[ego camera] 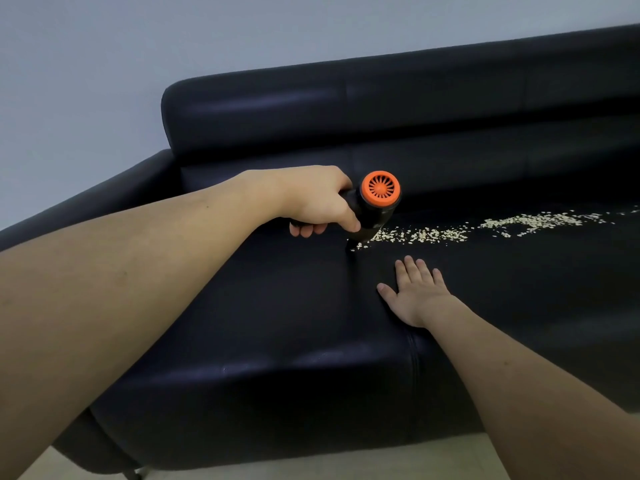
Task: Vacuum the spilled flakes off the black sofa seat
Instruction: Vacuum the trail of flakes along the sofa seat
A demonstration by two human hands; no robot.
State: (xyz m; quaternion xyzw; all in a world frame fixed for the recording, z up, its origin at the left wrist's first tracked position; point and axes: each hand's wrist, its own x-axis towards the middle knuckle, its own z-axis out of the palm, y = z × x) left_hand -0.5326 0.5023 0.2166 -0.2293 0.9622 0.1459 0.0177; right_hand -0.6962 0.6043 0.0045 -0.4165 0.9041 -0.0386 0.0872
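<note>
Vacuum (372, 209) unlabelled, gripped by left hand (317, 202); nozzle at flakes (426, 234).

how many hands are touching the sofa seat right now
1. The right hand lies flat, fingers straight, on the sofa seat just in front of the flakes. The left hand grips the vacuum instead, above the seat.

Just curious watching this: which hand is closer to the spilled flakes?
Left. The left hand grips the handheld vacuum right at the near end of the flakes. The right hand rests flat on the sofa seat, in front of them, apart.
</note>
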